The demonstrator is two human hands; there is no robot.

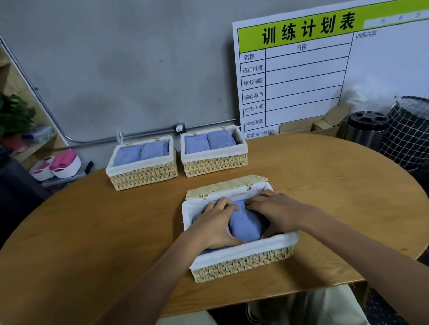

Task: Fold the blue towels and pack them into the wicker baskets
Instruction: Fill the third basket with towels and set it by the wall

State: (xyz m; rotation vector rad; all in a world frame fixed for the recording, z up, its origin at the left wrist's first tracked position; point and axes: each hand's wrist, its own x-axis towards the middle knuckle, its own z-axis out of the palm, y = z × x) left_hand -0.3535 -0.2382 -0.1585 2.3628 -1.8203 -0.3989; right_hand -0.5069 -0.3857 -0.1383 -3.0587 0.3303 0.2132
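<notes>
A white-lined wicker basket (247, 262) stands near the table's front edge, its lid folded back behind it. Inside lies a rolled blue towel (244, 226). My left hand (215, 223) grips the towel's left side and my right hand (273, 213) grips its right side, fingertips meeting over the towel's far end. A second blue towel shows only as a sliver under my left hand. At the table's far edge stand two more wicker baskets, a left one (143, 175) and a right one (215, 163), each holding two folded blue towels.
The oval wooden table (83, 246) carries the baskets. Behind it leans a white schedule board (331, 67) against the grey wall. A metal bin (368, 130) and a checked laundry basket (418, 134) stand at the right; a shelf with plants at the left.
</notes>
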